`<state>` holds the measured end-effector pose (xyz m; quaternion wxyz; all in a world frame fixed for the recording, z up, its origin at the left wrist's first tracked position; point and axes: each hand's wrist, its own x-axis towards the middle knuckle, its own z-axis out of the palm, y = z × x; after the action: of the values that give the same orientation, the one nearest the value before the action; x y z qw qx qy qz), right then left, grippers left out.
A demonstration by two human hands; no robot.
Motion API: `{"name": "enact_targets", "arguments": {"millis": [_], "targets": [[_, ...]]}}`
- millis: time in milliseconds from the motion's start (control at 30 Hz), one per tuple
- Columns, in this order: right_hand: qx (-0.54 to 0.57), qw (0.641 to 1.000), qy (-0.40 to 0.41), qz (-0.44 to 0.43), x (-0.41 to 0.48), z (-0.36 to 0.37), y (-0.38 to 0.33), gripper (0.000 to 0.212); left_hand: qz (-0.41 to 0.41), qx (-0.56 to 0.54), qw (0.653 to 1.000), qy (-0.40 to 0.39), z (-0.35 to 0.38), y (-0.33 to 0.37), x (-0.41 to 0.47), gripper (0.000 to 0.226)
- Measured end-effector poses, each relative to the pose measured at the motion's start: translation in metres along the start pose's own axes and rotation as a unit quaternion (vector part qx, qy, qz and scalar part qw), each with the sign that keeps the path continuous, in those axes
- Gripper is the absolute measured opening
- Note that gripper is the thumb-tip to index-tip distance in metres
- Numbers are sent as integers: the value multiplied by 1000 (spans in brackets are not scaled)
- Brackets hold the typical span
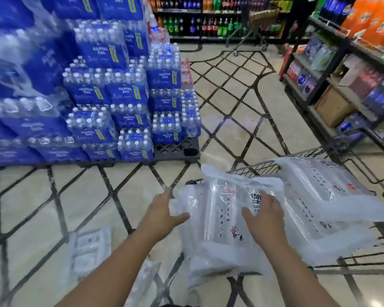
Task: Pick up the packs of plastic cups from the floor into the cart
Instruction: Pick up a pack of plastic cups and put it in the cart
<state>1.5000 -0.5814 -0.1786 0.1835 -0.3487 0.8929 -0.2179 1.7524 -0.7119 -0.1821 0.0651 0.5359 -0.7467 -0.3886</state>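
At the far left, shrink-wrapped packs of water bottles (111,96) are stacked high on a black pallet (175,149). Near me on the tiled floor (31,207), left of my arms, lies one floor pack (91,249) of plastic cups, and a second floor pack (142,278) sits just right of it, partly under my left forearm. My left hand (162,212) is spread with its fingers straight, and the thumb touches the left edge of the pack of plastic cups (220,218) that I have over the near left corner of the cart (259,168). My right hand (264,216) lies on top of that same pack, its fingers bent into the clear wrap and gripping it, with the thumb stretched out to the left. Further right, the loaded packs (324,191) lie piled in the wire cart, touching the one I hold. Shelves (333,85) of drinks and cardboard boxes run along the right side, and a second cart (253,25) stands far down the aisle.
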Motion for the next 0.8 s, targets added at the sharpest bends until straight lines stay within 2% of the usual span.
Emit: {"name": "enact_targets", "arguments": {"millis": [100,233,400,600,800], "targets": [[-7,998,-25,-61,0,14,-39,73,-100,-39,991,74,-42,-58,-23,101],[-10,987,-76,-139,-18,48,-100,69,-214,-86,962,146,-88,-137,-75,104],[-44,956,-161,-243,-71,111,-178,67,-260,-136,931,219,-123,-215,-143,96],[-109,922,-230,-292,-158,196,-253,70,-333,-126,909,218,-154,-314,-235,104],[-187,891,-261,-320,-229,276,-279,85,-384,-86,894,216,-171,-399,-295,103]]}}
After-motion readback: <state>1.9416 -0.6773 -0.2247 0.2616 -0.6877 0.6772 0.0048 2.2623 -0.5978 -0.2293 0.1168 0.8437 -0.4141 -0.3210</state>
